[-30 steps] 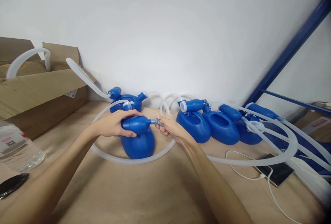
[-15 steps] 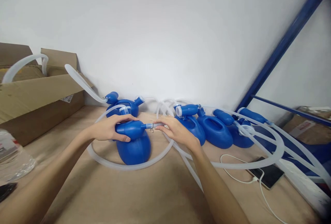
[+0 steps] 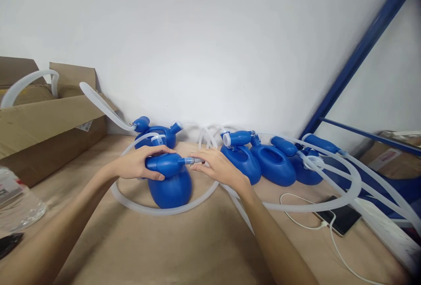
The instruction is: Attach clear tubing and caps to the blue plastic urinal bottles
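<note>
My left hand [image 3: 135, 163] is wrapped round a blue plastic urinal cup [image 3: 168, 163], thumb on the near side and fingers over the top. The cup lies sideways above a rounded blue urinal bottle [image 3: 171, 190] on the table. From its right end a narrow nozzle sticks out, fitted into a translucent hose [image 3: 189, 160]. Closed on that hose, my right hand [image 3: 219, 166] has its thumb and fingers by a small wire hose clamp [image 3: 192, 164], partly covered by the fingers. A loop of translucent hose [image 3: 158, 211] curves in front of the bottle.
More blue urinal bottles [image 3: 274, 166] with hoses stand along the wall, right and back left. An open cardboard box [image 3: 55, 120] and a clear plastic bottle [image 3: 19, 199] are at left. A phone [image 3: 342, 219] with a white cable lies at right, near a blue metal frame [image 3: 358, 59].
My right hand has slid slightly left along the hose towards the cup, and its fingers now cover part of the wire clamp. My left hand keeps its hold on the cup.
</note>
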The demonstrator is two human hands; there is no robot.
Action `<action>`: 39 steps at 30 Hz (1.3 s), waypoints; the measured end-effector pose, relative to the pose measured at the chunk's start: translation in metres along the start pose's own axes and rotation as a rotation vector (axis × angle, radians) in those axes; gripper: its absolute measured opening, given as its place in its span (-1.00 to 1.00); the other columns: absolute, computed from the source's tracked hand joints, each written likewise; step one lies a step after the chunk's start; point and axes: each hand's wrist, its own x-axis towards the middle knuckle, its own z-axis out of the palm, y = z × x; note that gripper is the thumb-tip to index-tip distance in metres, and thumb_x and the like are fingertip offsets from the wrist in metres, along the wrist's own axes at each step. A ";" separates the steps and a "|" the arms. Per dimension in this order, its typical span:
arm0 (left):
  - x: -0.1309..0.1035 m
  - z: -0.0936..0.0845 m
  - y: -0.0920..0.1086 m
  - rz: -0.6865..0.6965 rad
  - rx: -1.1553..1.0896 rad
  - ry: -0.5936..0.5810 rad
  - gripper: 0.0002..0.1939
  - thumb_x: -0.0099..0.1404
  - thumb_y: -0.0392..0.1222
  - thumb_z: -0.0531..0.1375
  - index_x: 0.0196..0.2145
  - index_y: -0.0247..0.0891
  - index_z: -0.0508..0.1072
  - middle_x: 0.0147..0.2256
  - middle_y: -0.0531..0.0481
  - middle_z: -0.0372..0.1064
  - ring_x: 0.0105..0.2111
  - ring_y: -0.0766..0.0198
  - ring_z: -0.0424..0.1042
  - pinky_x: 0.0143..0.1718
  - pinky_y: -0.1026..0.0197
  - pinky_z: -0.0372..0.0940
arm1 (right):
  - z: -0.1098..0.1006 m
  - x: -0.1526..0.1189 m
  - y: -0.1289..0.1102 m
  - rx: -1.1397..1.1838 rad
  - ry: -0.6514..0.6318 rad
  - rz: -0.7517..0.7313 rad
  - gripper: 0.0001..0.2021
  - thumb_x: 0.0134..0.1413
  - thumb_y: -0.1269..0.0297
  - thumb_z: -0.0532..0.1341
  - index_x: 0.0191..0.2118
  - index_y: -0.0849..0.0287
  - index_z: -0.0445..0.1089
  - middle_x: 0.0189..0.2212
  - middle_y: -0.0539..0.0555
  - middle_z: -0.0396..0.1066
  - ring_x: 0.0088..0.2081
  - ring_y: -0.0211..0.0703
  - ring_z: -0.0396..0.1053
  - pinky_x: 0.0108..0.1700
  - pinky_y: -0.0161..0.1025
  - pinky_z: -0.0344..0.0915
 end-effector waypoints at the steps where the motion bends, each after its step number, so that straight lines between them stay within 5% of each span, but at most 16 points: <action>1: 0.000 0.000 0.000 -0.001 -0.005 -0.001 -0.20 0.17 0.25 0.38 0.31 0.06 0.32 0.27 0.00 0.34 0.23 -0.12 0.33 0.19 0.02 0.31 | 0.003 0.001 0.000 -0.031 0.010 -0.009 -0.72 0.38 0.14 0.24 0.08 0.10 0.51 0.02 0.11 0.59 0.06 0.01 0.49 0.17 -0.05 0.24; 7: 0.000 0.000 0.001 0.004 -0.018 -0.004 -0.20 0.17 0.23 0.38 0.30 0.01 0.33 0.28 -0.02 0.35 0.24 -0.12 0.33 0.20 0.02 0.31 | 0.006 0.000 0.001 -0.091 0.006 -0.080 -0.71 0.46 0.28 0.10 0.16 0.08 0.44 0.15 0.10 0.52 0.16 0.00 0.43 0.27 0.02 0.13; 14: 0.001 -0.001 0.001 0.009 -0.031 -0.006 -0.21 0.16 0.21 0.38 0.29 0.00 0.34 0.26 0.00 0.36 0.21 -0.09 0.36 0.16 0.06 0.35 | 0.003 -0.002 0.006 -0.079 0.113 -0.094 -0.79 0.28 0.40 0.18 -0.03 0.17 0.50 -0.10 0.12 0.60 -0.06 -0.02 0.50 0.06 -0.09 0.30; 22: 0.002 0.000 0.001 0.022 -0.032 -0.004 -0.21 0.16 0.23 0.38 0.28 0.00 0.34 0.27 -0.02 0.36 0.22 -0.11 0.35 0.19 0.02 0.33 | 0.018 0.006 0.008 -0.161 0.030 -0.099 -0.74 0.47 0.14 0.10 0.03 0.15 0.45 0.04 0.16 0.55 0.12 0.04 0.42 0.22 0.00 0.15; 31: 0.004 0.004 0.002 0.061 -0.038 0.030 -0.26 0.16 0.17 0.38 0.25 -0.05 0.38 0.24 -0.03 0.38 0.21 -0.09 0.37 0.20 0.04 0.32 | 0.025 0.007 0.007 0.007 0.094 0.018 -0.55 0.53 0.10 -0.12 -0.37 0.14 0.30 -0.33 0.09 0.49 -0.27 -0.10 0.38 -0.09 -0.12 0.25; 39: 0.007 0.006 0.005 0.062 -0.035 0.064 -0.26 0.12 0.15 0.41 0.22 -0.05 0.42 0.18 -0.01 0.45 0.14 -0.06 0.43 0.16 0.06 0.31 | 0.023 0.013 0.002 0.210 -0.006 0.171 -0.49 0.49 -0.07 -0.11 -0.29 0.12 0.41 -0.33 0.06 0.47 -0.24 -0.08 0.39 -0.10 -0.14 0.33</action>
